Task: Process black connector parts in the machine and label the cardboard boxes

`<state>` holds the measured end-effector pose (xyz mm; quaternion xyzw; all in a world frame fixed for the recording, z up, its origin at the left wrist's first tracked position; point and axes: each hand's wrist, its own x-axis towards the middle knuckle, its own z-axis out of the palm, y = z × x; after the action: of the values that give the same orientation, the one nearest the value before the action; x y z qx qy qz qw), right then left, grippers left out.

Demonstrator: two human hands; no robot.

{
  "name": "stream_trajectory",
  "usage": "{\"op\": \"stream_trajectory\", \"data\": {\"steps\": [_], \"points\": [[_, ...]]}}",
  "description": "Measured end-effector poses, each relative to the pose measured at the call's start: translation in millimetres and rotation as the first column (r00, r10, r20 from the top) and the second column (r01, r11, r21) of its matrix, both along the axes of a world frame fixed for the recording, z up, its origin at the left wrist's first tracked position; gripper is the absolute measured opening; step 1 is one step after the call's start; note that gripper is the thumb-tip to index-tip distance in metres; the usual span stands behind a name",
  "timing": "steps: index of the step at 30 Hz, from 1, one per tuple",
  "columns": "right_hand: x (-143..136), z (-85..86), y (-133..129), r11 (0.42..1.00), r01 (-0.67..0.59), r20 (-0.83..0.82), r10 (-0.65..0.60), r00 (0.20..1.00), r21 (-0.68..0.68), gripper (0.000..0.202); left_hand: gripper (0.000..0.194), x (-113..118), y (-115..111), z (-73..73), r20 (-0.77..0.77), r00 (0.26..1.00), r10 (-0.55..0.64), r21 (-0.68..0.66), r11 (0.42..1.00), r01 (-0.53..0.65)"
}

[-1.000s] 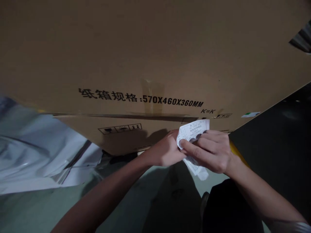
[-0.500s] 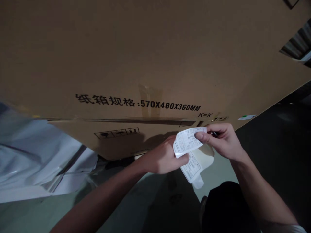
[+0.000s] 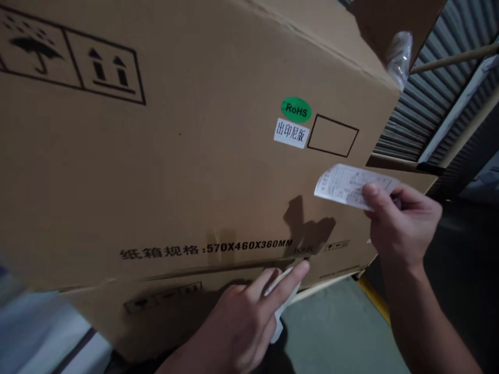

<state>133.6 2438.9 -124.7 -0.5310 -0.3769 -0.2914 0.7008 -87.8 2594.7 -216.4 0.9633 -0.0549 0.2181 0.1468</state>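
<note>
A printed white label (image 3: 343, 184) is pinched between the thumb and fingers of my right hand (image 3: 401, 221), raised in front of the right part of a large cardboard box (image 3: 218, 171). One end of the label curls free. Lower down, my left hand (image 3: 253, 317) holds the rest of the label sheets (image 3: 283, 306), mostly hidden behind its fingers. The box face carries a green RoHS sticker (image 3: 296, 109), a small white sticker (image 3: 291, 133) under it and a printed blank rectangle (image 3: 333, 136).
Another cardboard box (image 3: 163, 322) stands below. White plastic wrapping (image 3: 50, 332) is at the lower left. Clear film (image 3: 400, 57) sticks up at the box's top right corner, before corrugated metal (image 3: 413, 119). A yellow strip (image 3: 374, 298) runs along the green floor (image 3: 335, 327).
The view has tilted up and to the right along the box. My right hand has moved away from my left with one label, and the remaining sheets stay in my left hand.
</note>
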Motion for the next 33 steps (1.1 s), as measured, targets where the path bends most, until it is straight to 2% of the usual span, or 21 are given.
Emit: {"op": "stream_trajectory", "data": {"steps": [2, 5, 8, 11, 13, 19, 33], "points": [[4, 23.7, 10, 0.998, 0.003, 0.061, -0.006, 0.998, 0.058, 0.023, 0.096, 12, -5, 28.1, 0.078, 0.994, 0.076, 0.114, 0.99, -0.084], [7, 46.2, 25, 0.999, -0.036, 0.091, 0.034, 0.995, 0.031, 0.025, 0.103, 32, -9, 68.8, 0.178, 0.961, 0.21, 0.225, 0.942, -0.248], [9, 55.7, 33, 0.998, -0.054, 0.097, 0.056, 0.994, -0.027, 0.024, 0.105, 44, -11, 99.1, 0.193, 0.938, 0.289, 0.246, 0.911, -0.331], [11, 59.4, 32, 0.997, -0.065, 0.101, 0.07, 0.992, -0.048, 0.025, 0.106, 47, -14, 117.6, 0.162, 0.921, 0.355, 0.212, 0.898, -0.384], [11, 60.9, 31, 0.995, -0.086, 0.085, 0.09, 0.992, -0.055, 0.025, 0.107, 47, -15, 124.7, 0.144, 0.914, 0.379, 0.188, 0.897, -0.401], [9, 61.9, 28, 0.993, -0.091, 0.054, 0.095, 0.994, -0.08, 0.027, 0.105, 47, -12, 133.2, 0.086, 0.94, 0.329, 0.124, 0.933, -0.338], [5, 63.2, 28, 0.994, -0.032, 0.062, 0.039, 0.997, -0.107, 0.027, 0.103, 49, -4, 132.1, 0.067, 0.951, 0.302, 0.051, 0.951, -0.306]]}}
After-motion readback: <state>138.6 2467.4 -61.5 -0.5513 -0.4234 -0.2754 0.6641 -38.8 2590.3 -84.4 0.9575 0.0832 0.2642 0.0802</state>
